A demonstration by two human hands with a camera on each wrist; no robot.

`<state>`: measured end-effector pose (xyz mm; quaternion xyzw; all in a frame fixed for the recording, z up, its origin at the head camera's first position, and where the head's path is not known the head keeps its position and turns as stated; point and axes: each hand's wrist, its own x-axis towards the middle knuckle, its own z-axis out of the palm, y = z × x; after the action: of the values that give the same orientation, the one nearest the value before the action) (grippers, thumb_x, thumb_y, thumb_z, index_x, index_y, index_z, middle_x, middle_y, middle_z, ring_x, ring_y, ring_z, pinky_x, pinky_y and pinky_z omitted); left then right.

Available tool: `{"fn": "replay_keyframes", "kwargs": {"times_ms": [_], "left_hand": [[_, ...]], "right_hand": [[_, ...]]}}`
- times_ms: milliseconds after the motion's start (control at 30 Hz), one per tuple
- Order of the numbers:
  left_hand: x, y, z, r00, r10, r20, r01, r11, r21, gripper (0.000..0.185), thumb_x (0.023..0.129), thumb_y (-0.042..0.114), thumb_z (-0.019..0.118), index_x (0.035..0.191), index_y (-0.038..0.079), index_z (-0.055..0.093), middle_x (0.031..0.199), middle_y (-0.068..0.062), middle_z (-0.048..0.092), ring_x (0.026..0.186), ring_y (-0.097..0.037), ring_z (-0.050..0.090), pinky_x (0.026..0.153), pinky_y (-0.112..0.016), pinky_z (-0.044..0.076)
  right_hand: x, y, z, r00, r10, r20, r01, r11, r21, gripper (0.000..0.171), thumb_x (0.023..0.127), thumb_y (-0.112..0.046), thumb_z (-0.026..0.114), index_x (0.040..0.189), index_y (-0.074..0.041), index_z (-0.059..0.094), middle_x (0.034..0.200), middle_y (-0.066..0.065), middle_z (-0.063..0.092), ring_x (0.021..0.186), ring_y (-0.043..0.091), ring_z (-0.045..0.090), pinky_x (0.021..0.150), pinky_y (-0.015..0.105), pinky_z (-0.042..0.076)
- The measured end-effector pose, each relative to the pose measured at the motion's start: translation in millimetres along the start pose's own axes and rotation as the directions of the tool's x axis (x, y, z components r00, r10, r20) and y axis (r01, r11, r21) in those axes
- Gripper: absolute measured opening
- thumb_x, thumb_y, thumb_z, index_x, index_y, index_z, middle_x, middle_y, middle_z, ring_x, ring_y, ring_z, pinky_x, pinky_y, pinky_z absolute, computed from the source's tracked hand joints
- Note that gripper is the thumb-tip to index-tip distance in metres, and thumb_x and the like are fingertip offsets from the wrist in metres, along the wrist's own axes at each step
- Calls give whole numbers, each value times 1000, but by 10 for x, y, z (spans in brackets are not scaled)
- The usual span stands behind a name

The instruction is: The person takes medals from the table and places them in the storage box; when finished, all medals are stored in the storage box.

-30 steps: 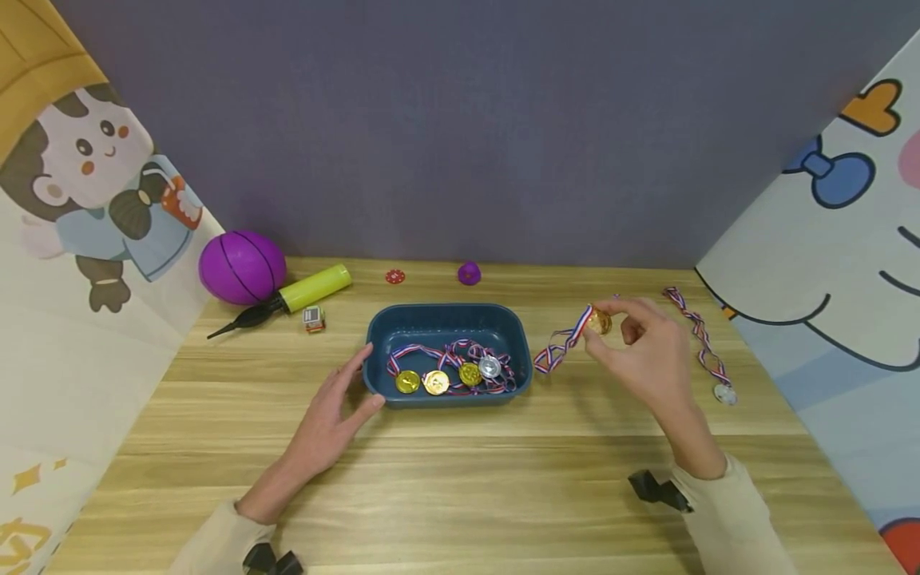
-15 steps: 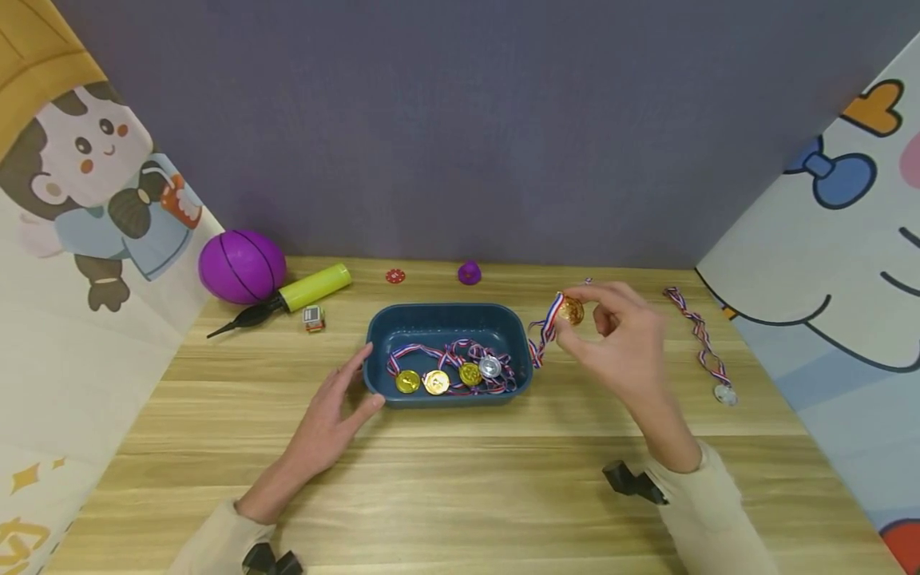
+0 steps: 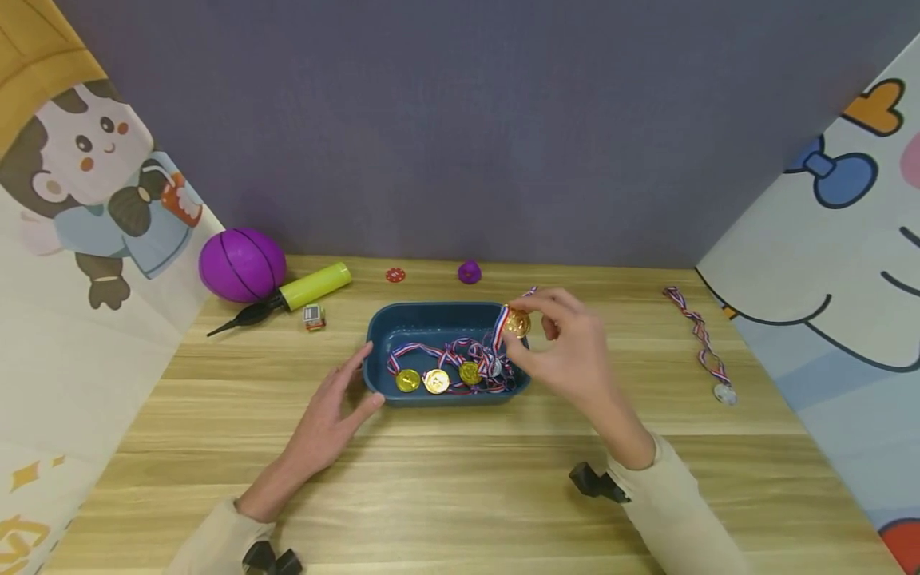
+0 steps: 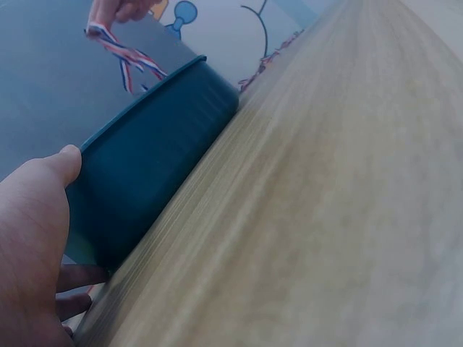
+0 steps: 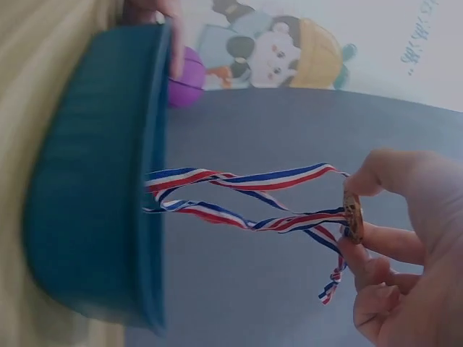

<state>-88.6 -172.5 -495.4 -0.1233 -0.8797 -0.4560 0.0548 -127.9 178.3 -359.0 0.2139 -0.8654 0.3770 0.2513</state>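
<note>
My right hand (image 3: 557, 351) pinches a gold medal (image 3: 516, 323) between thumb and fingers above the right end of the dark blue tray (image 3: 402, 319). Its striped ribbon (image 5: 246, 195) hangs down into the tray. In the right wrist view the gold medal (image 5: 352, 214) sits at my fingertips beside the tray (image 5: 94, 210). Several medals (image 3: 436, 381) with tangled ribbons lie inside the tray. My left hand (image 3: 338, 407) rests against the tray's left end, fingers straight; in the left wrist view the left hand (image 4: 32, 238) touches the tray (image 4: 152, 163) wall.
A silver medal with ribbon (image 3: 704, 351) lies on the table at the right. A purple ball (image 3: 241, 266), a yellow-green pump (image 3: 295, 295), a small toy (image 3: 314, 318), a red chip (image 3: 394, 276) and a small purple piece (image 3: 469, 273) stand at the back. Printed panels close both sides.
My right hand has carried the gold medal leftward from the table to above the tray's right end, its ribbon now trailing into the tray. The left hand has stayed put.
</note>
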Motion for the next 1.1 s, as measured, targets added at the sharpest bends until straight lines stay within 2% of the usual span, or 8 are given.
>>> {"fn": "replay_keyframes", "kwargs": {"times_ms": [200, 367, 700, 833, 900, 967, 1033, 1100], "left_hand": [[-4, -1, 6, 1000, 5, 2, -5, 1000, -2, 78, 110, 33, 71, 177, 32, 31, 170, -21, 48, 148, -48, 52, 121, -78, 37], [-5, 3, 8, 1000, 11, 3, -11, 1000, -8, 77, 110, 33, 70, 177, 32, 31, 171, -21, 46, 149, -48, 50, 122, -77, 36], [-11, 2, -3, 1000, 14, -3, -14, 1000, -15, 77, 110, 34, 71, 177, 31, 32, 168, -21, 50, 145, -47, 55, 121, -78, 37], [-11, -2, 0, 1000, 14, -3, -14, 1000, -9, 77, 110, 34, 71, 177, 31, 32, 168, -21, 50, 145, -47, 55, 121, -77, 37], [-8, -3, 2, 1000, 11, -1, -11, 1000, -8, 77, 110, 34, 71, 177, 31, 32, 168, -21, 49, 145, -47, 55, 121, -78, 37], [-4, -4, 5, 1000, 8, 1, -8, 1000, -6, 78, 110, 33, 71, 177, 32, 31, 169, -21, 49, 145, -47, 55, 121, -78, 37], [-1, -4, 6, 1000, 6, 1, -6, 1000, -8, 78, 110, 32, 71, 177, 31, 31, 169, -20, 49, 145, -47, 55, 121, -78, 36], [1, -6, 6, 1000, 7, 1, -7, 1000, -9, 78, 110, 32, 71, 177, 31, 32, 168, -20, 50, 146, -47, 55, 122, -78, 36]], "right_hand": [[-71, 18, 186, 992, 2, 126, 6, 998, -59, 30, 84, -21, 88, 112, -11, 87, 105, 3, 74, 62, 10, 42, 56, 29, 33], [-132, 107, 271, 979, 38, 198, -20, 996, -91, 30, 87, -23, 89, 115, -10, 86, 107, 4, 75, 64, 10, 44, 58, 28, 36], [-209, 310, 356, 956, 103, 273, -63, 986, -151, 33, 88, -23, 90, 118, -8, 86, 107, 6, 76, 61, 8, 42, 54, 25, 33], [-226, 382, 359, 943, 125, 308, -68, 979, -190, 31, 88, -24, 90, 115, -10, 86, 108, 6, 79, 62, 12, 46, 57, 30, 38], [-234, 408, 357, 936, 137, 323, -72, 976, -206, 30, 88, -26, 91, 114, -10, 87, 111, 7, 80, 69, 18, 57, 62, 36, 47], [-240, 426, 355, 930, 146, 337, -73, 973, -220, 30, 88, -27, 92, 113, -11, 87, 114, 8, 80, 82, 26, 70, 72, 45, 58], [-244, 440, 353, 924, 151, 352, -73, 971, -227, 31, 88, -27, 93, 114, -11, 86, 116, 8, 79, 96, 34, 74, 82, 53, 62], [-246, 448, 349, 919, 156, 363, -73, 970, -231, 32, 88, -27, 94, 114, -11, 86, 117, 9, 76, 105, 37, 75, 86, 57, 63]]}}
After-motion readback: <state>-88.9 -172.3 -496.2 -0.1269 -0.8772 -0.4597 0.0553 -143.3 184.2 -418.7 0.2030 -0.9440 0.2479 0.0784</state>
